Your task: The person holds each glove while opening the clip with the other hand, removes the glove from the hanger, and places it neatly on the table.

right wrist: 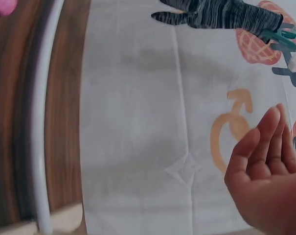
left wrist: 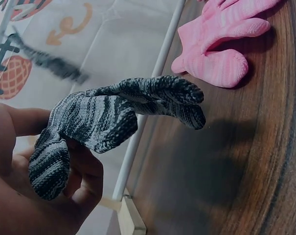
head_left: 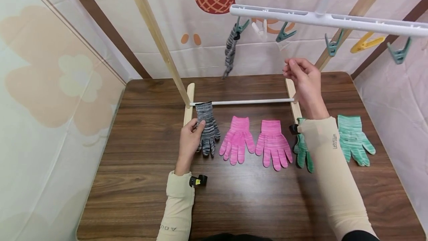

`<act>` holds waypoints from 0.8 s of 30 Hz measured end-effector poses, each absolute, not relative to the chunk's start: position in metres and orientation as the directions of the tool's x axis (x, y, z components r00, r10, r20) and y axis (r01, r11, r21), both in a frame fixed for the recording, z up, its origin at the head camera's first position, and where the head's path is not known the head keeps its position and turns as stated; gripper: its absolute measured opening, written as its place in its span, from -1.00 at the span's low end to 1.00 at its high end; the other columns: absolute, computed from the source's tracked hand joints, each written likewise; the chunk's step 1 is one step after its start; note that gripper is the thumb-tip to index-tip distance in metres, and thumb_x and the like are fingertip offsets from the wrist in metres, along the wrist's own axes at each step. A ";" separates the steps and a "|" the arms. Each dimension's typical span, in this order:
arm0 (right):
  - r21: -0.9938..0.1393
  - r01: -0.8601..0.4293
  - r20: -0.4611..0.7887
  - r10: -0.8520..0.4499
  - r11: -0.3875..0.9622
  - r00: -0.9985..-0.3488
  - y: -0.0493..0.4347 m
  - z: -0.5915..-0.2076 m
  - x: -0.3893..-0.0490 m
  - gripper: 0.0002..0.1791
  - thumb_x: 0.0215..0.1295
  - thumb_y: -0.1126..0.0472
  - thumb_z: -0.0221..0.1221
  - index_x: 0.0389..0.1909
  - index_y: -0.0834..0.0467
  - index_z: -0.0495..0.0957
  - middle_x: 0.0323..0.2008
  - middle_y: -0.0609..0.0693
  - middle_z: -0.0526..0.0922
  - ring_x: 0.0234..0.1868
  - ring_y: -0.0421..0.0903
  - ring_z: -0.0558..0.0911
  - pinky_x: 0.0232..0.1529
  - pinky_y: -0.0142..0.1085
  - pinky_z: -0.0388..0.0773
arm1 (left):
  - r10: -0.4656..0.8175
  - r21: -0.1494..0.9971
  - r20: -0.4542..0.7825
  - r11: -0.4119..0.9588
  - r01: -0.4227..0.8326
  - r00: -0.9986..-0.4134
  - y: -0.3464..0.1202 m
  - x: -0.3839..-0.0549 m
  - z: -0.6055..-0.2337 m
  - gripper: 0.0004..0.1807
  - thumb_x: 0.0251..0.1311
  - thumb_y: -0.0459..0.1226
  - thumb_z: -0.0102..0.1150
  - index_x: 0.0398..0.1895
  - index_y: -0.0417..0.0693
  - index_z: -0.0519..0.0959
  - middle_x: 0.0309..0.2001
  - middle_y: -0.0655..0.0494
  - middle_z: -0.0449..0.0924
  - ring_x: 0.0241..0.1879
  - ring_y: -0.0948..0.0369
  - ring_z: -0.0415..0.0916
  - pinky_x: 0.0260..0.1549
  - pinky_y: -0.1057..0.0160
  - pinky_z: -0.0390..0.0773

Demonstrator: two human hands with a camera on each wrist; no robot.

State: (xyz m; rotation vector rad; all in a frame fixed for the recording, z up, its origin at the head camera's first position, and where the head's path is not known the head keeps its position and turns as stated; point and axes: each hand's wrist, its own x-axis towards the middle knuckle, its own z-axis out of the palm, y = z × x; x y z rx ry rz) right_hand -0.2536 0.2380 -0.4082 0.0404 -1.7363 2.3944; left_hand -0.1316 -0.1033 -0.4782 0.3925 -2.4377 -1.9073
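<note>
My left hand (head_left: 190,140) grips a black-and-grey knit glove (head_left: 208,129) near its cuff, thumb on top. In the left wrist view that glove (left wrist: 91,120) is lifted off the table, its fingers pointing away from the hand. A second black-and-grey glove (head_left: 230,51) hangs from a green clothespin (head_left: 241,26) at the left end of the white hanger (head_left: 277,15). Raised below the hanger, my right hand (head_left: 305,84) has loosely bent fingers and nothing visible in them. The right wrist view shows this hand (right wrist: 265,171) apart from the hanging glove (right wrist: 231,14).
Two pink gloves (head_left: 236,140) and two green gloves (head_left: 355,138) lie on the brown table (head_left: 140,181); my right forearm partly covers one green glove. Further clothespins (head_left: 285,34) hang along the hanger. A wooden rack post (head_left: 160,44) and low white bar (head_left: 250,102) stand behind.
</note>
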 end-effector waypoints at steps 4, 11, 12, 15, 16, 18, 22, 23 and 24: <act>-0.971 -0.172 0.128 0.249 -0.165 -0.960 0.245 -0.414 -0.248 -0.85 0.42 0.19 0.32 -0.17 0.22 0.72 -0.44 -0.08 0.73 -0.38 -0.20 0.69 -0.23 -0.47 0.64 | -0.221 0.958 -0.143 0.212 -0.191 -0.965 -0.108 -0.135 -0.495 -0.77 0.49 -0.27 0.18 -0.32 -0.28 0.55 -0.56 0.29 0.33 -0.56 0.40 0.24 -0.52 0.43 0.27; -0.985 -0.139 0.170 0.403 0.104 -0.899 0.263 -0.426 -0.230 -0.84 0.43 0.15 0.31 -0.15 0.17 0.72 -0.45 -0.26 0.73 -0.37 -0.33 0.69 -0.25 -0.51 0.57 | -0.222 0.958 -0.154 0.203 -0.200 -0.963 -0.110 -0.132 -0.503 -0.74 0.48 -0.20 0.20 -0.26 -0.25 0.62 -0.55 0.28 0.42 -0.53 0.35 0.33 -0.50 0.40 0.33; -0.981 -0.136 0.184 0.424 0.141 -0.887 0.265 -0.427 -0.228 -0.85 0.43 0.15 0.31 -0.15 0.16 0.72 -0.46 -0.29 0.72 -0.39 -0.35 0.68 -0.26 -0.51 0.56 | -0.219 0.958 -0.163 0.200 -0.208 -0.962 -0.110 -0.132 -0.504 -0.74 0.49 -0.19 0.20 -0.21 -0.25 0.65 -0.53 0.28 0.47 -0.51 0.35 0.36 -0.48 0.40 0.37; -0.968 -0.124 0.218 0.486 0.217 -0.846 0.273 -0.433 -0.224 -0.91 0.40 0.16 0.33 -0.23 0.10 0.71 -0.49 -0.35 0.68 -0.44 -0.37 0.63 -0.30 -0.52 0.53 | -0.209 0.954 -0.190 0.192 -0.231 -0.959 -0.110 -0.132 -0.505 -0.72 0.50 -0.18 0.18 -0.11 -0.27 0.67 -0.49 0.26 0.51 -0.48 0.35 0.40 -0.46 0.41 0.40; -0.963 -0.108 0.223 0.504 0.247 -0.834 0.276 -0.435 -0.224 -0.93 0.39 0.16 0.33 -0.27 0.06 0.69 -0.50 -0.37 0.65 -0.45 -0.39 0.61 -0.30 -0.53 0.51 | -0.210 0.953 -0.202 0.183 -0.241 -0.957 -0.110 -0.132 -0.505 -0.72 0.51 -0.19 0.17 -0.10 -0.29 0.67 -0.48 0.25 0.53 -0.48 0.35 0.40 -0.45 0.41 0.41; -0.951 -0.068 0.224 0.522 0.300 -0.823 0.279 -0.439 -0.225 -0.89 0.37 0.10 0.35 -0.31 0.01 0.64 -0.51 -0.39 0.60 -0.45 -0.40 0.56 -0.31 -0.54 0.47 | -0.216 0.947 -0.223 0.183 -0.263 -0.951 -0.110 -0.131 -0.498 -0.73 0.51 -0.23 0.16 -0.11 -0.34 0.65 -0.48 0.19 0.53 -0.48 0.34 0.40 -0.44 0.40 0.41; -0.897 0.030 0.222 0.508 0.441 -0.832 0.282 -0.448 -0.228 -0.73 0.35 -0.09 0.34 -0.28 -0.03 0.51 -0.45 -0.37 0.48 -0.39 -0.43 0.48 -0.28 -0.52 0.39 | -0.224 0.947 -0.220 0.184 -0.263 -0.949 -0.113 -0.129 -0.493 -0.72 0.51 -0.24 0.15 -0.31 -0.30 0.56 -0.54 0.22 0.43 -0.51 0.34 0.33 -0.46 0.38 0.35; -0.883 0.048 0.219 0.500 0.467 -0.838 0.282 -0.450 -0.228 -0.67 0.35 -0.15 0.33 -0.25 -0.01 0.49 -0.43 -0.35 0.48 -0.39 -0.44 0.48 -0.27 -0.51 0.39 | -0.227 0.947 -0.211 0.193 -0.256 -0.951 -0.113 -0.129 -0.494 -0.70 0.51 -0.23 0.16 -0.39 -0.26 0.50 -0.56 0.23 0.35 -0.52 0.34 0.28 -0.48 0.38 0.30; -0.866 0.068 0.216 0.494 0.495 -0.842 0.282 -0.451 -0.229 -0.63 0.35 -0.20 0.30 -0.22 0.01 0.48 -0.41 -0.33 0.47 -0.39 -0.46 0.47 -0.27 -0.50 0.38 | -0.230 0.950 -0.197 0.193 -0.244 -0.953 -0.114 -0.129 -0.496 -0.67 0.51 -0.22 0.17 -0.45 -0.19 0.44 -0.58 0.27 0.29 -0.53 0.34 0.24 -0.48 0.38 0.26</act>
